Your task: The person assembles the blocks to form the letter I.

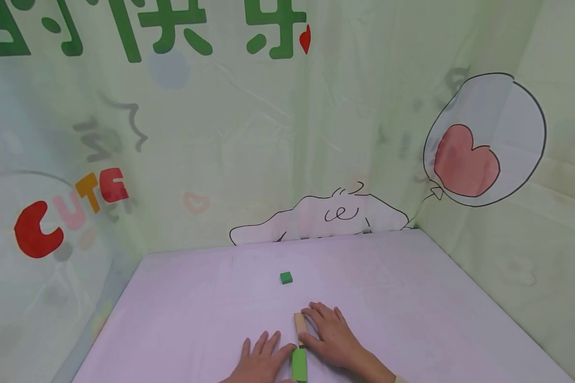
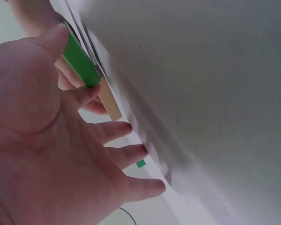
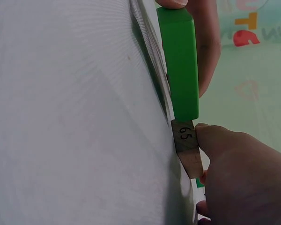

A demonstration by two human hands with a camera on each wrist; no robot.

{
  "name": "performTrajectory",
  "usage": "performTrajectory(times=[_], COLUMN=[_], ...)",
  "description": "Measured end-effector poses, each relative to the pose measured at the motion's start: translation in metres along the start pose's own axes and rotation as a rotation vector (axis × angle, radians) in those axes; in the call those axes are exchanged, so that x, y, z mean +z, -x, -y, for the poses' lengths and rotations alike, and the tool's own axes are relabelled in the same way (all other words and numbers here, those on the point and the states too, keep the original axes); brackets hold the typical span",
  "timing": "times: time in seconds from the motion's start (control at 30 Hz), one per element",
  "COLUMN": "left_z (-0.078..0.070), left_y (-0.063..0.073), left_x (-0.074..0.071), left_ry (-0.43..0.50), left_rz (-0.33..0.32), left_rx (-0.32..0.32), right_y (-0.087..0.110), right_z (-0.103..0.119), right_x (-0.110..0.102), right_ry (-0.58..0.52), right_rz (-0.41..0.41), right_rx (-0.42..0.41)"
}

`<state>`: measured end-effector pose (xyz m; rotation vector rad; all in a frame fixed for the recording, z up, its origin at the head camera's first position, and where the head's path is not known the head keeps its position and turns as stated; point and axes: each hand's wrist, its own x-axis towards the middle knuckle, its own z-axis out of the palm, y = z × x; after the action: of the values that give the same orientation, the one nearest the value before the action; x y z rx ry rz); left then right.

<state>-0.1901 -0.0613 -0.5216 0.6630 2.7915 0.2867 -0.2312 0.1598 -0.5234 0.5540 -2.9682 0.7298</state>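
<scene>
My left hand (image 1: 261,363) holds a bright green oblong block (image 1: 299,366) near the table's front. In the left wrist view, its thumb and index finger span the green block's two ends while the other fingers spread out. Just beyond, a plain wooden block (image 1: 299,327) lies lengthwise in line with the green one. My right hand (image 1: 334,340) pinches this wooden block, thumb at its near end and index finger at the far end. In the right wrist view the wooden block (image 3: 183,136) bears the number 65 and its end meets the green block (image 3: 180,65).
A small green block (image 1: 286,277) sits farther back on the table, beyond both hands. A pale lilac cloth (image 1: 196,303) covers the table. Printed curtains (image 1: 268,133) hang at the back and along both sides.
</scene>
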Motion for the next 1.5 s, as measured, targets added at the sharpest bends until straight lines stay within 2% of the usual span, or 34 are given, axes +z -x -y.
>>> performTrajectory(times=[0.3,0.63,1.1,1.33,1.5], left_z=[-0.007,-0.015,-0.025,-0.029,-0.034], left_y=[0.001,0.0,-0.005,-0.002,-0.001], left_x=[0.005,0.01,-0.001,-0.001,0.0], left_ry=[-0.1,-0.212,-0.238,-0.343,-0.39], left_rz=[-0.025,-0.111,-0.114,-0.172,-0.19], left_rx=[-0.013,0.004,-0.005,0.01,0.009], right_y=[0.002,0.002,-0.002,-0.002,-0.003], right_z=[0.0,0.003,0.003,0.003,0.004], right_x=[0.002,0.0,0.0,-0.002,-0.003], right_ry=[-0.001,-0.006,-0.009,-0.015,-0.014], right_rz=[-0.015,0.021,0.01,0.022,0.022], right_rx=[-0.02,0.013,0.018,0.033,0.036])
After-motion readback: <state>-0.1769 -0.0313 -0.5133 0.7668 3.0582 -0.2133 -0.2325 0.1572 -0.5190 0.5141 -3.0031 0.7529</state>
